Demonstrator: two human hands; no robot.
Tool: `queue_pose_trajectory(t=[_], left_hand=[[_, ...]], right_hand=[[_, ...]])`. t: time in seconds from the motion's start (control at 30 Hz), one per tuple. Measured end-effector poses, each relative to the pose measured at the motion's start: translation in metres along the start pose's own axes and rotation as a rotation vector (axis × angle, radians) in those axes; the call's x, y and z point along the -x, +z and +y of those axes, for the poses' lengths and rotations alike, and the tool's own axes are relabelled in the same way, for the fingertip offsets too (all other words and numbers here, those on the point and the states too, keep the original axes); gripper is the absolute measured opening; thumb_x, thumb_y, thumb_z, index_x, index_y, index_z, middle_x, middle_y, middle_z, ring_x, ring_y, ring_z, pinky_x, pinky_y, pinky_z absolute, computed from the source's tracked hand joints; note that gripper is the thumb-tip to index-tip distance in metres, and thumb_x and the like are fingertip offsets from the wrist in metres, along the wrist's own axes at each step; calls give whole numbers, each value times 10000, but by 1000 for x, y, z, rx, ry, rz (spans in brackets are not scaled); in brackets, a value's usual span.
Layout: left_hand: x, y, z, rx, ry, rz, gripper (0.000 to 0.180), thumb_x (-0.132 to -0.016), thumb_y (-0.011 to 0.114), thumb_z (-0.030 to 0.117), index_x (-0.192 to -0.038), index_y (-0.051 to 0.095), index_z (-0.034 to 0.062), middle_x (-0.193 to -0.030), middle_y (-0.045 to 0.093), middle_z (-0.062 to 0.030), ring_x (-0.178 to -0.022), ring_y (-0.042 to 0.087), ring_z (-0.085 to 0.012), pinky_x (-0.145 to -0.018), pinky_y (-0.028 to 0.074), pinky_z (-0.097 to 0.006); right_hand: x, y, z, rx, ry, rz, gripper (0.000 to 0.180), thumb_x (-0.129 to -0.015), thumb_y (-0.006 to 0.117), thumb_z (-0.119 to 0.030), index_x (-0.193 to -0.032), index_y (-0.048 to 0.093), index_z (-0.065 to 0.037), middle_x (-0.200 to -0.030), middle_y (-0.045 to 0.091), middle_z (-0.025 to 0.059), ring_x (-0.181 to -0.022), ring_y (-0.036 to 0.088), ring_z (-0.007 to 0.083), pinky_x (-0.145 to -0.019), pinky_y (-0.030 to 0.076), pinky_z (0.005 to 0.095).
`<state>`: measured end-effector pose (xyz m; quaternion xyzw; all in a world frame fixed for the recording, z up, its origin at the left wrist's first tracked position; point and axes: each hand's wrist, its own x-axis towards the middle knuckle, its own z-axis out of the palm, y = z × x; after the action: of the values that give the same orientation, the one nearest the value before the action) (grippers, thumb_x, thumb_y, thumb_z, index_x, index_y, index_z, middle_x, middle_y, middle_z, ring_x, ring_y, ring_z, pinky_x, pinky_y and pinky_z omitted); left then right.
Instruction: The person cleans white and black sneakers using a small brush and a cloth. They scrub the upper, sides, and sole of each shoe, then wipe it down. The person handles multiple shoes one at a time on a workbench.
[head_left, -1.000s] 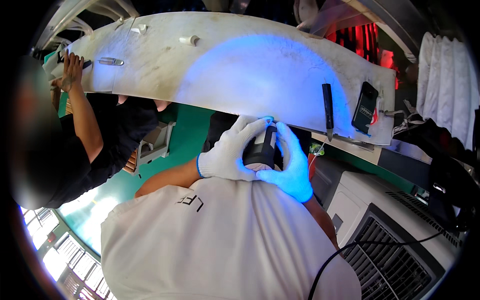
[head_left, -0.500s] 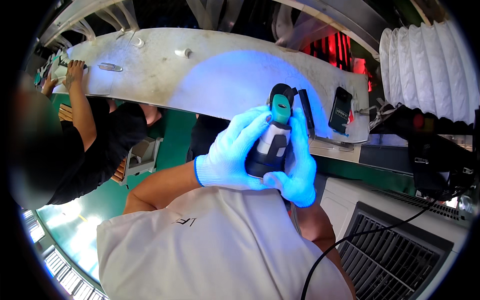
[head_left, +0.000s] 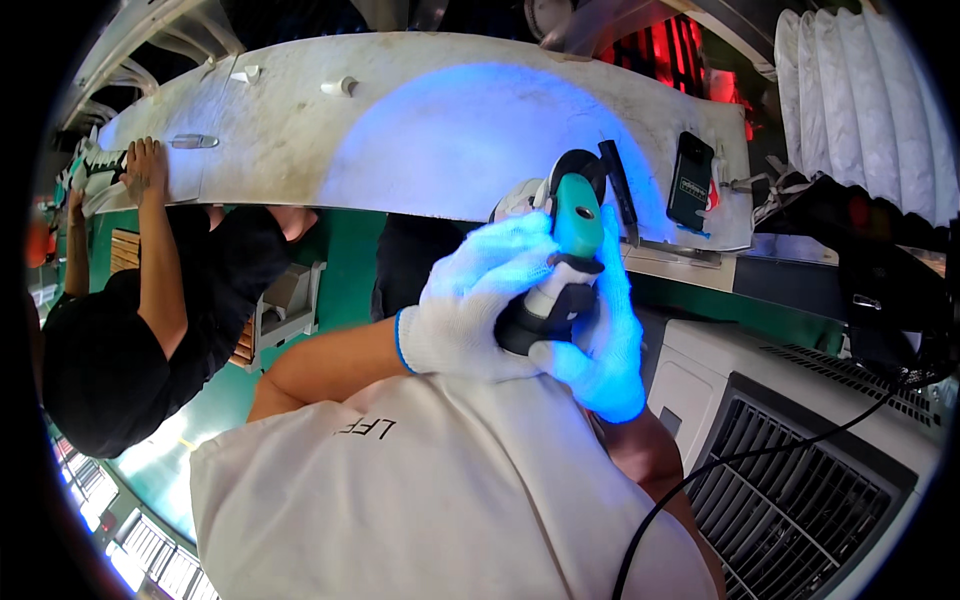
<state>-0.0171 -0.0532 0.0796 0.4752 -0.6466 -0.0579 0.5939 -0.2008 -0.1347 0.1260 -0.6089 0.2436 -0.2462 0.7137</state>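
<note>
Head: fingers (head_left: 512,237) around shoe (head_left: 577,218), near table edge (head_left: 400,206)

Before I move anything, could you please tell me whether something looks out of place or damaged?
I see nothing spilled, and no damage on the visible part of the held shoe. The pale worktop looks grubby and smudged, though, and the slim black tool lies at its near edge, perhaps easily knocked off.

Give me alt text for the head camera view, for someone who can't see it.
The wearer's white-gloved left hand and right hand hold a black, white and teal shoe by a worktable partly lit blue. A dark phone lies to the right; a co-worker is at left.
</note>
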Motion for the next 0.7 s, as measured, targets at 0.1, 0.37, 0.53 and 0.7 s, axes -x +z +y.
queue_pose_trajectory(t=[0.1,0.37,0.53,0.7], left_hand=[[4,7,-1,-28,2,44,870,-736,984,250,-1488,620,8,-1389,698,-243,-1334,697,-492,-1080,614,-544],[-4,5,-9,-110,-55,113,958,-708,1010,252,-1532,582,17,-1462,633,-271,-1342,677,-518,-1059,621,-527],[-4,-54,-22,-94,-303,-21,1342,-588,1122,363,-1674,421,4,-1561,571,-256,-1423,620,-417,-1160,545,-512],[-8,-92,-5,-77,-470,-55,1460,-616,1130,446,-1749,318,12,-1719,421,-232,-1543,520,-391,-1238,488,-539]], right_hand=[[0,-4,1,-31,37,-29,1265,-827,839,-91,-1814,52,-7,-1807,300,192,-1639,383,337,-1349,321,494],[-18,20,6,274,-96,157,1088,-860,822,-117,-1770,248,42,-1835,254,280,-1682,330,398,-1354,294,495],[-54,-16,17,-47,-221,38,993,-928,896,-235,-1729,380,42,-1773,422,224,-1597,467,334,-1319,387,473],[-122,-108,79,1066,-270,571,840,-949,881,-278,-1655,510,-16,-1616,585,244,-1464,598,411,-1250,453,501]])
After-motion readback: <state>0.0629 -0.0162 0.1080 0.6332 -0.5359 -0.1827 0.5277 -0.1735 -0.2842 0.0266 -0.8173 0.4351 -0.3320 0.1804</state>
